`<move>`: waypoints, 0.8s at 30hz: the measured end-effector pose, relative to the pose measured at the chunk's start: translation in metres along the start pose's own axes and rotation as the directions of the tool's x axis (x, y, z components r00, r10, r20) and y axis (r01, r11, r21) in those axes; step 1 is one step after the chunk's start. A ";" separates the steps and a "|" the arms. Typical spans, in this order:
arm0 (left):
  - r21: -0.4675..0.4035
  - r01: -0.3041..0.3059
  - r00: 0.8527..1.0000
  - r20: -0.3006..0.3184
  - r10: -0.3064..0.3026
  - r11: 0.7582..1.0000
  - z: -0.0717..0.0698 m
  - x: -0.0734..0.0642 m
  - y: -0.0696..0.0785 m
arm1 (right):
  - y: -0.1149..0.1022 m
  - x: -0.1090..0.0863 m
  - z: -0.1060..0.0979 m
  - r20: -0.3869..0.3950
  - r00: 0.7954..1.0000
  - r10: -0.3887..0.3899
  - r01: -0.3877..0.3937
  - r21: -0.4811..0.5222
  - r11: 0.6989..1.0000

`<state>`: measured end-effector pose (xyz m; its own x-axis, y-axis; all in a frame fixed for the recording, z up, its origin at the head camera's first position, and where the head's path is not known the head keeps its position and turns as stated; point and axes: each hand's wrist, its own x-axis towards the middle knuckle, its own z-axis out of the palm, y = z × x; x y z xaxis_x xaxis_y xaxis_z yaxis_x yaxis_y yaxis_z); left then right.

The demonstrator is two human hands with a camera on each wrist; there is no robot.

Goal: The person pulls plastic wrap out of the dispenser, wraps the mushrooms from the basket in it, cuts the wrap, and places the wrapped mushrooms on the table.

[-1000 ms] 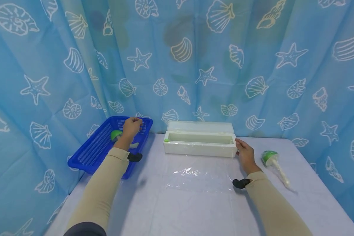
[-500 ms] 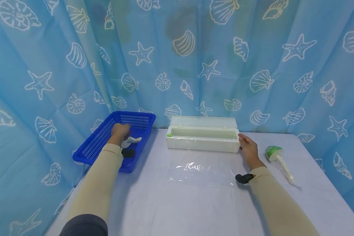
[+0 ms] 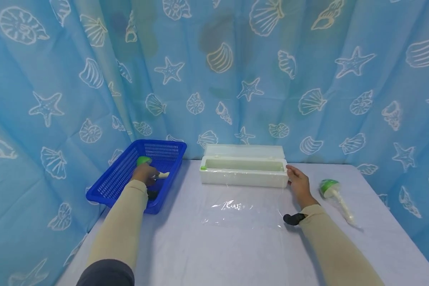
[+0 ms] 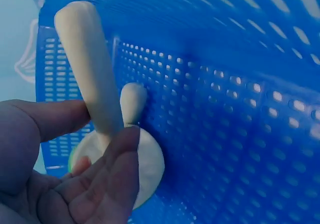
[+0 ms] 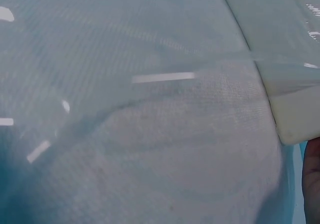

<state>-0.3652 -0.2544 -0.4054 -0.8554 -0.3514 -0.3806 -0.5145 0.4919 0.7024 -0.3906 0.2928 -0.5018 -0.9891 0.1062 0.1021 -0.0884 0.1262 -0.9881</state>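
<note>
My left hand (image 3: 145, 173) is down inside the blue basket (image 3: 107, 174). Between thumb and fingers it pinches the pale stem of a toy mushroom (image 4: 87, 54), whose round white underside has a green edge. Behind it in the left wrist view stands a second pale stem (image 4: 133, 102), partly hidden. At the table's far side my right hand (image 3: 299, 184) grips the right end of a long white cling film dispenser (image 3: 243, 179). Its lid is up, and a green piece sits at its left end. Clear film (image 3: 236, 206) stretches from it over the tabletop.
A green-capped mushroom (image 3: 337, 200) wrapped in clear film lies to the right of my right forearm. The white-covered table (image 3: 214, 258) meets a blue shell-print curtain (image 3: 214, 79) at the back and sides. The basket overhangs the table's left edge.
My left hand, earlier raised over the basket's far part, has come down and left into it and now holds a mushroom's stem. The right hand stays at the dispenser.
</note>
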 end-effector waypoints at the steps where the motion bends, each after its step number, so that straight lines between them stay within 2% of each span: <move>1: -0.009 0.004 1.000 -0.002 -0.004 1.000 0.000 0.002 -0.002 | 0.000 0.000 0.000 0.005 1.000 0.000 0.000 -0.002 1.000; 7: -0.021 -0.024 1.000 -0.018 0.024 0.999 -0.004 0.005 -0.002 | 0.000 -0.002 0.001 -0.002 1.000 -0.003 0.003 -0.001 1.000; 13: -0.139 -0.057 0.998 -0.010 0.056 0.989 -0.013 -0.005 0.007 | 0.000 -0.003 0.000 0.002 1.000 -0.008 0.008 0.005 1.000; 19: -0.048 -0.151 0.988 -0.004 0.151 0.987 -0.026 -0.015 0.014 | 0.001 -0.004 0.000 0.014 1.000 0.001 -0.001 -0.001 1.000; 24: -0.054 -0.221 0.975 0.001 0.221 0.974 -0.030 -0.015 0.016 | 0.001 -0.003 0.000 0.009 1.000 0.001 -0.001 -0.019 1.000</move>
<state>-0.3586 -0.2647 -0.3700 -0.9481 -0.2333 -0.2161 -0.3088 0.5137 0.8004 -0.3877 0.2922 -0.5028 -0.9902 0.0977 0.0999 -0.0852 0.1447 -0.9858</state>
